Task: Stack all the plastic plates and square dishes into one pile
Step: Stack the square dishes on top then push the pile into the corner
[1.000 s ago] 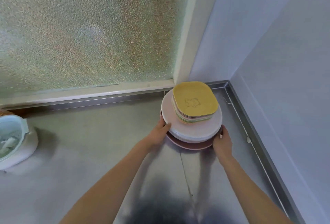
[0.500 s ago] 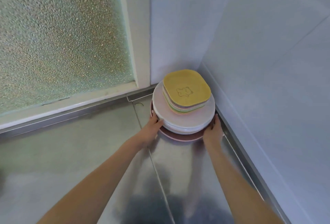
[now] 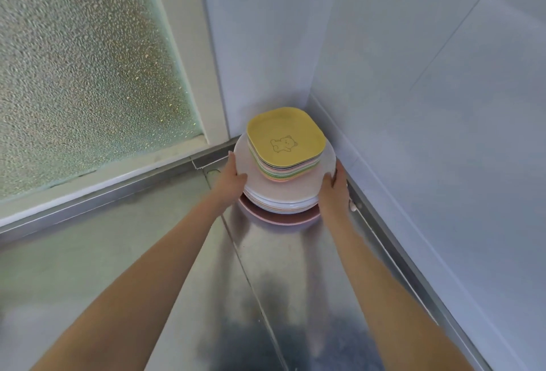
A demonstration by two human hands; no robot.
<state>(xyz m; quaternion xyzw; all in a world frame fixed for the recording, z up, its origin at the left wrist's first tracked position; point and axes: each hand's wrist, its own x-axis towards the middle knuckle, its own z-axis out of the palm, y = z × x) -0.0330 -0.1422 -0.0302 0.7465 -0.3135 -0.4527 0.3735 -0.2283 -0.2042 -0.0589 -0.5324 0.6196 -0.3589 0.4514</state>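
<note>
One pile stands in the far corner of the steel counter. Its top is a yellow square dish (image 3: 286,139) with a bear outline, resting on several pastel square dishes (image 3: 283,172). Under them lie several pale round plates (image 3: 277,196), and a larger pink plate (image 3: 277,218) sits at the bottom. My left hand (image 3: 232,183) grips the left rim of the round plates. My right hand (image 3: 335,193) grips their right rim, close to the wall. The fingertips of both hands are hidden behind the pile.
The steel counter (image 3: 206,267) has a raised lip along the window side and the right wall. A frosted glass window (image 3: 88,60) with a pale frame is at the left. Grey wall panels (image 3: 428,104) meet in the corner right behind the pile.
The pile has slid further back and right into the corner, with both hands still on its sides. The view has turned right, so the bowl at the left is out of sight.
</note>
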